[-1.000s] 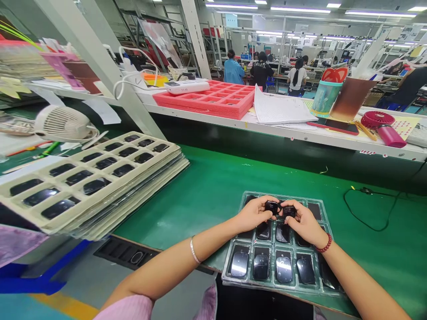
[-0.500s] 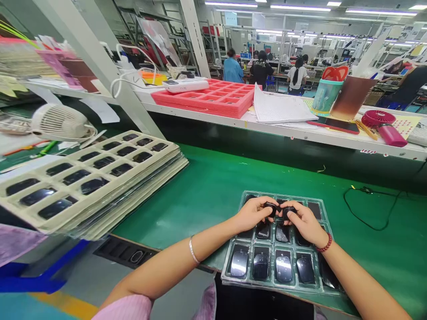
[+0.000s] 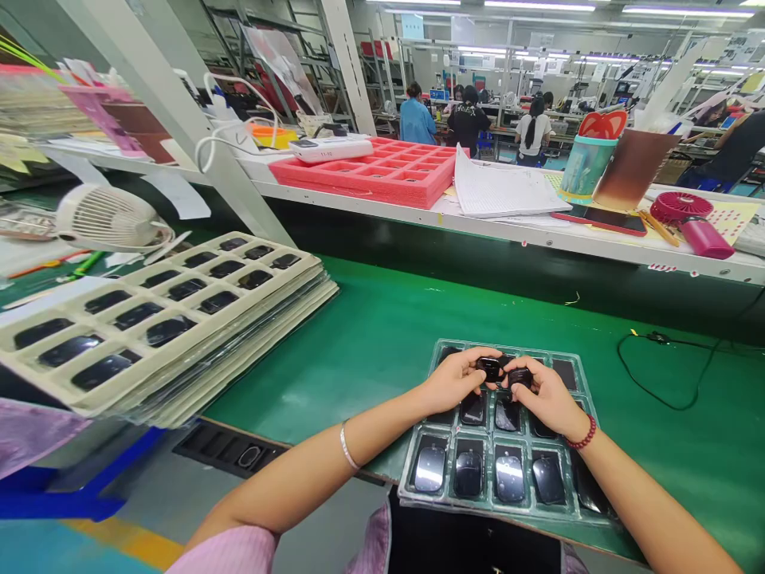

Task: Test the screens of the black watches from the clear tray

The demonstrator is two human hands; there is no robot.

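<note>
My left hand (image 3: 457, 381) grips a small glossy black rounded-rectangular piece (image 3: 490, 367), its face turned partly up. In my right hand (image 3: 547, 399) is a second dark rounded piece (image 3: 519, 376), pinched between thumb and fingers. The two pieces are close together; whether they touch I cannot tell. Both hands are above a clear plastic tray (image 3: 445, 504) with compartments. Shiny black rounded panels (image 3: 429, 468) lie in its front compartments, and more dark pieces (image 3: 508, 414) lie in the rows behind. My hands cover part of the back rows.
A stack of cream trays (image 3: 204, 325) with black panels stands left on the green table. Behind it is a white fan (image 3: 107, 217). The shelf holds a red foam tray (image 3: 358, 190), papers (image 3: 508, 185) and a pink fan (image 3: 708, 237). A black cable (image 3: 659, 339) lies right. People sit far behind.
The piece in my left hand has tilted so that more of its glossy face shows. The right-hand piece has turned slightly. Both hands stay over the tray.
</note>
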